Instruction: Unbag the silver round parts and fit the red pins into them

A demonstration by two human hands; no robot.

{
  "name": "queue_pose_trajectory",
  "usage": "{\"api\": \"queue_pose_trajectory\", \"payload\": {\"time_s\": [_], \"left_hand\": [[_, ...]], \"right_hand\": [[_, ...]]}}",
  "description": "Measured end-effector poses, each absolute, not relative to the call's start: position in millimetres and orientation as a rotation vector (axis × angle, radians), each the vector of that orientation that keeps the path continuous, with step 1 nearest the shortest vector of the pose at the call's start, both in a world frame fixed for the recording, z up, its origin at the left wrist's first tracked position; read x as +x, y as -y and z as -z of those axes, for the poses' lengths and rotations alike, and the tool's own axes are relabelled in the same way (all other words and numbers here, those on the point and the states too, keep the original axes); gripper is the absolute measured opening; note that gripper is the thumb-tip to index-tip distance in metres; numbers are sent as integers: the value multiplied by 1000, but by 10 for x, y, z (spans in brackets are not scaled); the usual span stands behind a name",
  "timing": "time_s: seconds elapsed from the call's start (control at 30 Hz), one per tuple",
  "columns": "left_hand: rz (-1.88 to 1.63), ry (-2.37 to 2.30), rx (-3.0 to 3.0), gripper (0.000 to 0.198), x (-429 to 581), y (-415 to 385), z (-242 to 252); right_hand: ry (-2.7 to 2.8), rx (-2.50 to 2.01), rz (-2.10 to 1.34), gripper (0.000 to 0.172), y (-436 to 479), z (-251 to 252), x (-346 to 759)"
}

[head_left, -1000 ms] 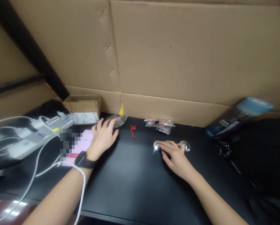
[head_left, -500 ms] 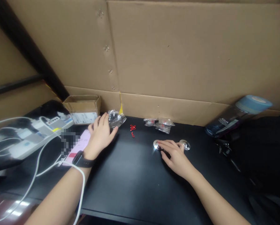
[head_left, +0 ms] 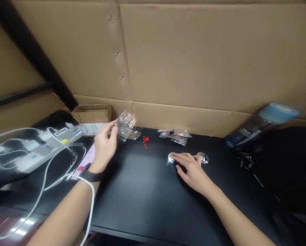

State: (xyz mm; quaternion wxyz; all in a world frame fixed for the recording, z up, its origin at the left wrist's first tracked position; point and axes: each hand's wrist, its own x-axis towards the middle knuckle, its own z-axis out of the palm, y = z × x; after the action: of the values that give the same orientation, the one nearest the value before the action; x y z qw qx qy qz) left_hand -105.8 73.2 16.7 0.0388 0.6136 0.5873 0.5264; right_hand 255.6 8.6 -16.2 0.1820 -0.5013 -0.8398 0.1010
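Now: left hand (head_left: 104, 146) fingers pinch clear plastic bag (head_left: 127, 125), off the table (head_left: 142, 194) at 11 o'clock, long axis pointing 3 o'clock. Right hand (head_left: 193, 171) flat, fingers together, touching metal disc (head_left: 171, 158).

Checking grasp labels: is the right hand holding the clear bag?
No, the left hand pinches the bag; the right hand rests on the table by two metal discs.

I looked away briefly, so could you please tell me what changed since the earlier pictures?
The left hand, earlier flat on the clear plastic bag, has pinched and lifted it off the table. The right hand stayed between the two silver discs.
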Motion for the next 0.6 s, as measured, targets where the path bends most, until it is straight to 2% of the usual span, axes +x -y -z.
{"api": "queue_pose_trajectory", "payload": {"time_s": [0.17,0.33,0.47,0.6], "left_hand": [[-1673,-1558,1606,43,-948,-685,-146],[-1305,-1330,1680,50,-703,-584,-19],[-937,-1301,2066,52,-493,-416,24],[-615,-1120,2386,39,-355,-241,-1]], "right_hand": [[2368,-1414,-281,39,-93,156,2558],[2375,-1420,-267,39,-92,145,2561],[2369,-1431,-242,38,-88,132,2564],[2359,-1435,-264,37,-90,128,2560]]}}
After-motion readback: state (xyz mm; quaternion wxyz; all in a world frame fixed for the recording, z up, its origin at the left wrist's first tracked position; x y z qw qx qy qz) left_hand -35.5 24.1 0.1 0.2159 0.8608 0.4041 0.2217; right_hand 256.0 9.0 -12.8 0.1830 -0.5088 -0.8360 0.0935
